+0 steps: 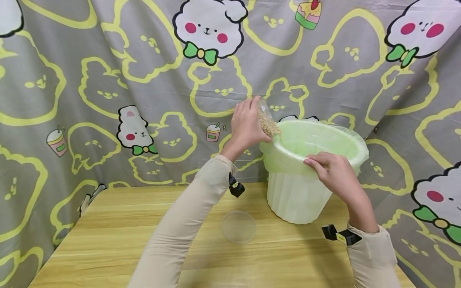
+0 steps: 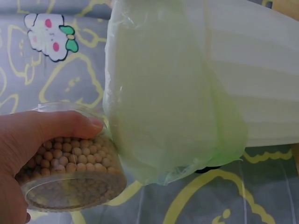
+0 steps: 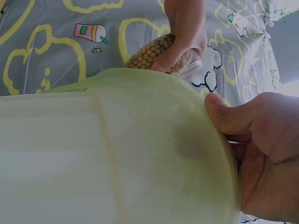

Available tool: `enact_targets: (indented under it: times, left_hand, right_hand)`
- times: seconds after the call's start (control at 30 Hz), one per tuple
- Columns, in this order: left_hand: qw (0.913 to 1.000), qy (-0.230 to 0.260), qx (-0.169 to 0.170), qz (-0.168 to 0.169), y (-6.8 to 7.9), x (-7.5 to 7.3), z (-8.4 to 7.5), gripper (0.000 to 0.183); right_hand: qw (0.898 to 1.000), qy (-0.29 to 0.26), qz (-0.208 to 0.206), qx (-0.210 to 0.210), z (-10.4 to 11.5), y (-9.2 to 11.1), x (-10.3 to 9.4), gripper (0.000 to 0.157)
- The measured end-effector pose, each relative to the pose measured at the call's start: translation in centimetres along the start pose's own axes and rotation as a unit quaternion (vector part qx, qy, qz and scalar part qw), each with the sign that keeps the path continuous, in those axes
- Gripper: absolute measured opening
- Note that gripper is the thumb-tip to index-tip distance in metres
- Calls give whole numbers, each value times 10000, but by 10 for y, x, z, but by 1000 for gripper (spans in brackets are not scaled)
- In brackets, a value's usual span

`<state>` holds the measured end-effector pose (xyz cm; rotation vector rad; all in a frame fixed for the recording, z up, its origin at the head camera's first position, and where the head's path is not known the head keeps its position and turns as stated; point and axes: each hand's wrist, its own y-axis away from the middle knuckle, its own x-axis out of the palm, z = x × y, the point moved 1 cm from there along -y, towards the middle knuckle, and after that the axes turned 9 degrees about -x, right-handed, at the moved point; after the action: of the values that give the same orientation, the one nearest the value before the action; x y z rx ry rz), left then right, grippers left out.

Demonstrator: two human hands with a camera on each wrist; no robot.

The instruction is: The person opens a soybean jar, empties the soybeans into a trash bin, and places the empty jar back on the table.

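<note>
My left hand grips a clear plastic jar, tipped over with its mouth at the left rim of the bin. Small round beige beans, like soybeans, fill much of it and bunch toward the mouth in the head view. The white bin stands upright, lined with a pale green plastic bag folded over its rim. With thumb outside and fingers inside, my right hand pinches the bag-covered rim at the front. The thumb shows against the bag in the right wrist view; the fingertips are hidden within.
A clear round lid lies flat on the wooden table, left of the bin's base. Behind the table hangs a grey curtain with cartoon prints, close to the bin's back. Each wrist wears a small black camera.
</note>
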<state>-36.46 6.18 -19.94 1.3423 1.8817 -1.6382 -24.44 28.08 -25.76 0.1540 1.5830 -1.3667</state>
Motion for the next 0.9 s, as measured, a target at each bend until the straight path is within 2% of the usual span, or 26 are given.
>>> enact_targets:
  times: [0.23, 0.5, 0.9]
  left_hand:
    - [9999, -99, 15, 69, 0, -1, -3, 126]
    - [9992, 360, 0, 177, -1, -1, -3, 124]
    - [9991, -114, 413, 14, -3, -1, -3, 127]
  right_hand:
    - [10000, -43, -3, 34, 2, 0, 1, 18]
    - [10000, -2, -12, 32, 3, -2, 2, 19]
    - [9999, -24, 60, 101, 3, -5, 3, 20]
